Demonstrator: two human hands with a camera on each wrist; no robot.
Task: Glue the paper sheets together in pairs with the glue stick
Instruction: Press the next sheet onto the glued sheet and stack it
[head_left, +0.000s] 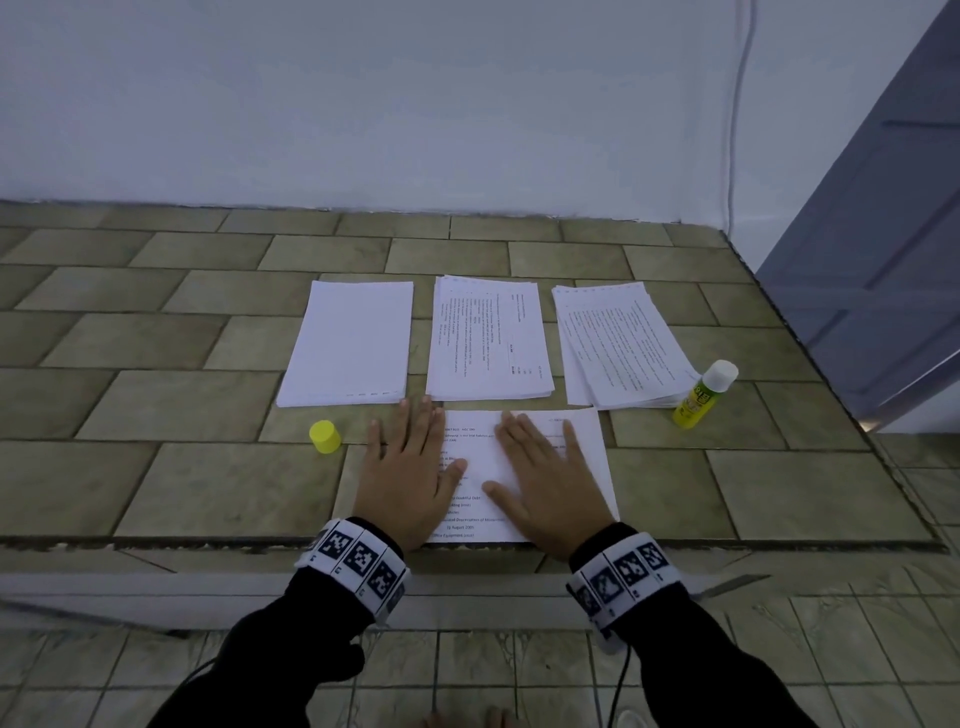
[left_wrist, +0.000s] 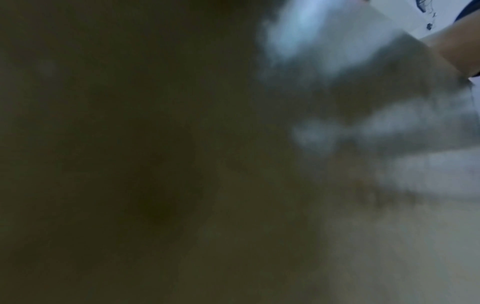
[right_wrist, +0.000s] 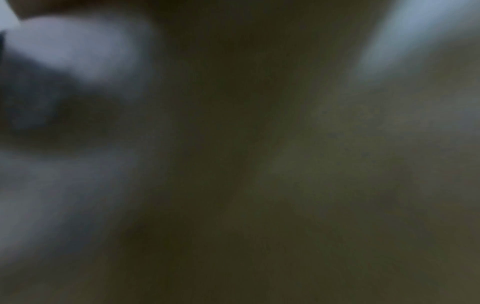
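A blank-topped stack of sheets (head_left: 347, 344) lies at the far left of the tiled counter (head_left: 171, 395), with a yellow cap (head_left: 325, 437) standing just in front of it. Next comes a printed stack (head_left: 489, 340), and before it the working sheet (head_left: 524, 475), printed side up, its long axis running away from the person and its near edge at the counter's lip. The left hand (head_left: 405, 480) lies flat with fingers straight, partly on the sheet's left edge and partly on the tile; its grip holds nothing. The right hand (head_left: 545, 486) presses flat on the sheet's middle, fingers spread, also gripping nothing. Both wrist views are dark and blurred. Farther right sits a fanned printed stack (head_left: 621, 345), and just beside its near right corner lies the glue stick (head_left: 704, 395), uncapped at the white end and tilted, its long axis pointing away and to the right. The likely step is pressing a glued pair together. If the hands slide sideways, the upper sheet could shift out of line or wrinkle; the open glue stick may dry out or roll against the neighbouring stack.
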